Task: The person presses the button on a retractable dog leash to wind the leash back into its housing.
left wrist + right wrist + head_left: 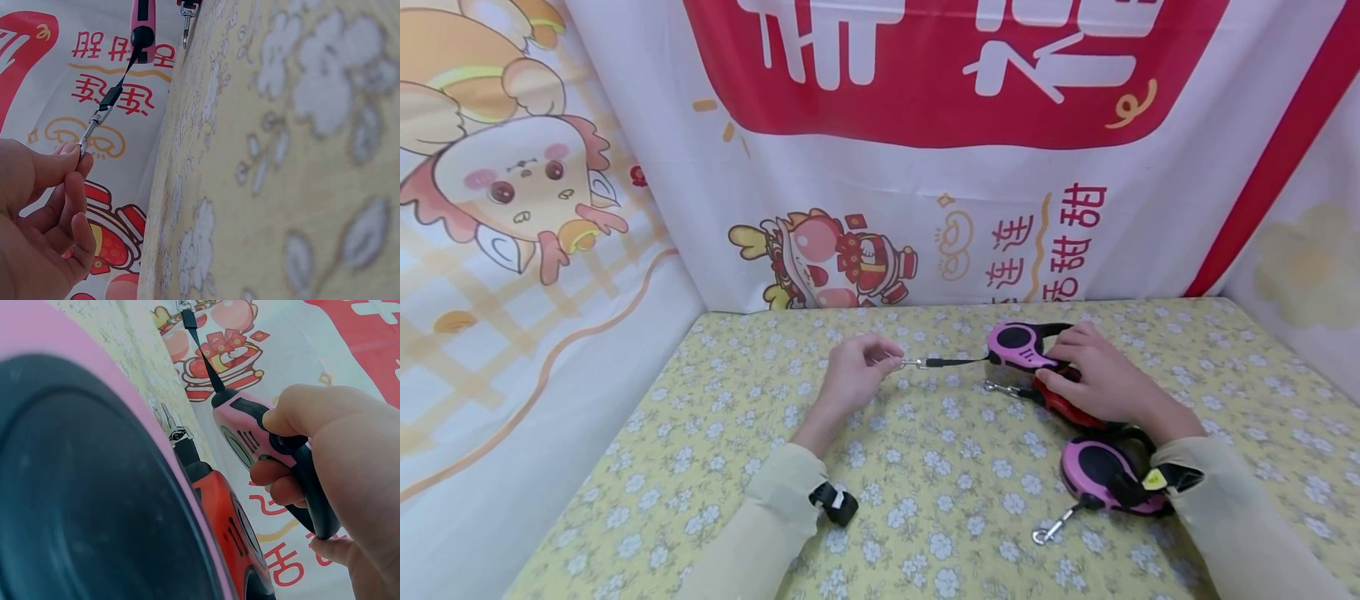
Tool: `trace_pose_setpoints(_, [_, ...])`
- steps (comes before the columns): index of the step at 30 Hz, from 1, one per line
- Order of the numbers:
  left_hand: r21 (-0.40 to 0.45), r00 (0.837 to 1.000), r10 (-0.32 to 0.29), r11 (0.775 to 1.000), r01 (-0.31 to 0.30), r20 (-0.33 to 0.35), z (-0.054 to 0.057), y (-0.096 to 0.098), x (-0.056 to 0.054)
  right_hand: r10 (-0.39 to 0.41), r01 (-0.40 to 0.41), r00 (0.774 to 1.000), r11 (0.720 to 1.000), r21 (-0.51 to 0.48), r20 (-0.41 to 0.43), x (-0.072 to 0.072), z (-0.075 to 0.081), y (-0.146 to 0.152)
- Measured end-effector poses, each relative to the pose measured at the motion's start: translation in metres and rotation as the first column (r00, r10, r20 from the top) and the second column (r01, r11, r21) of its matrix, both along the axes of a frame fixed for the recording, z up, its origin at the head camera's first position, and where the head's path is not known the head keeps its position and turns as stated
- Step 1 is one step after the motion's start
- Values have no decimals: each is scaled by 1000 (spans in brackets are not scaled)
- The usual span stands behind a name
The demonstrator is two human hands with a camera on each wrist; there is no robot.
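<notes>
My right hand [1093,375] grips the black handle of a pink retractable dog leash [1017,346], its thumb on the button area in the right wrist view. From that leash a short black strap [958,362] runs left to a silver snap hook [94,128]. The hook's end is pinched between thumb and fingertips of my left hand [859,371]. Under the right hand lies a red retractable leash [1063,404], partly covered, with its hook pointing left. Nearer the front, a second pink leash [1097,471] rests beside the right forearm, and it looms large in the right wrist view.
A yellow floral cloth [925,467] covers the table. Printed white curtains [865,208] hang along the back and sides. The front pink leash's silver hook [1054,527] points toward the front left. A black wrist strap [835,504] sits on the left sleeve.
</notes>
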State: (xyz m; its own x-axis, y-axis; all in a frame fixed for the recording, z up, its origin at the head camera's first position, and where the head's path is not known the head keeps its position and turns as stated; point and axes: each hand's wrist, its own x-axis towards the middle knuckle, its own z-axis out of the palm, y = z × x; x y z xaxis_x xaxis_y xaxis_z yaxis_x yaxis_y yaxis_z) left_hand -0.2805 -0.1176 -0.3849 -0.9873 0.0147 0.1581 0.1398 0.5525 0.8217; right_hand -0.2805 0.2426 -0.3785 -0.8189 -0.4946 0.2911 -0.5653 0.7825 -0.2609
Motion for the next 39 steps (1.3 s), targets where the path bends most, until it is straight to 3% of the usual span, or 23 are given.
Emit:
trace_pose_setpoints(13, [-9,1000,-12,1000,12,10,-1,2,1,-17,16,1000,1000,10,23,0,-3,-1])
trace_pose_setpoints(23, [2,999,-42,999,42,8,0,3,1,7,-7,1000,1000,7,21,0,-4,-2])
trace_pose_setpoints(39, [19,999,-43,999,42,34,-1,4,3,49,-49,999,999,-4,1,-2,-8,-3])
